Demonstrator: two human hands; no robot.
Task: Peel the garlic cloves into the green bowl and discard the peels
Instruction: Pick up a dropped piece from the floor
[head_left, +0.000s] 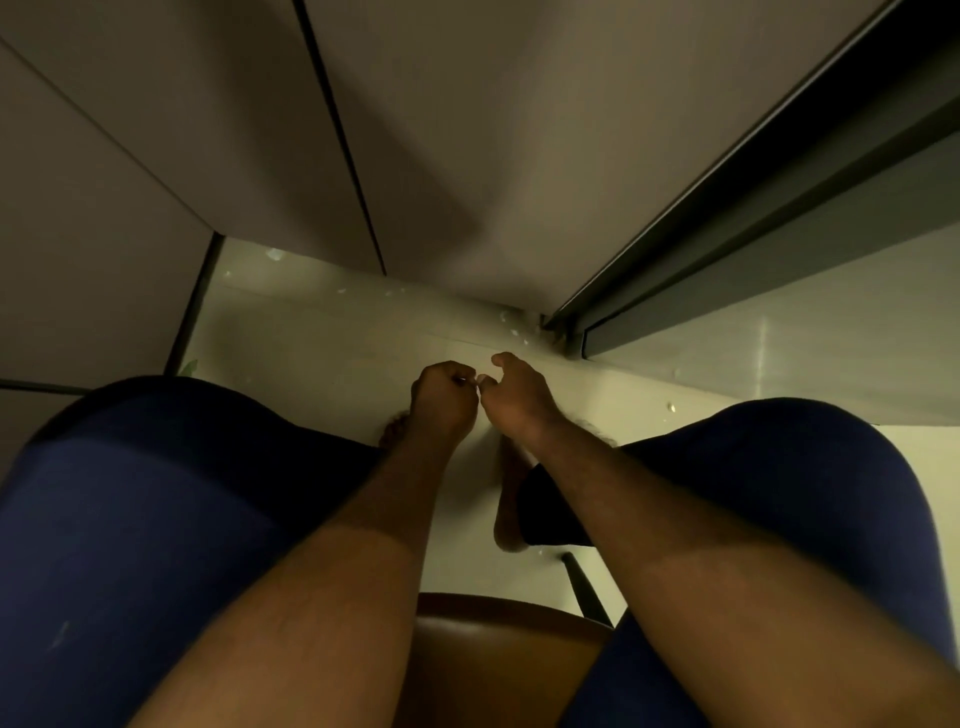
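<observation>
Evidently left hand (442, 399) and right hand (515, 394) each grip one garlic clove (469, 382). Judged light, firm, papery-skinned; hold by the ends.

Both forearms are stretched forward, hands nearly touching. The left hand (441, 402) is curled tight, the right hand (519, 397) is held looser, and a tiny scrap (464, 382) is pinched between them (too dim to identify).

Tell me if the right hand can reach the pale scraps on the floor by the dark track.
Probably yes: the right hand hovers just short of the pale scraps, with nothing showing between them, though its fingers seem busy.
</observation>
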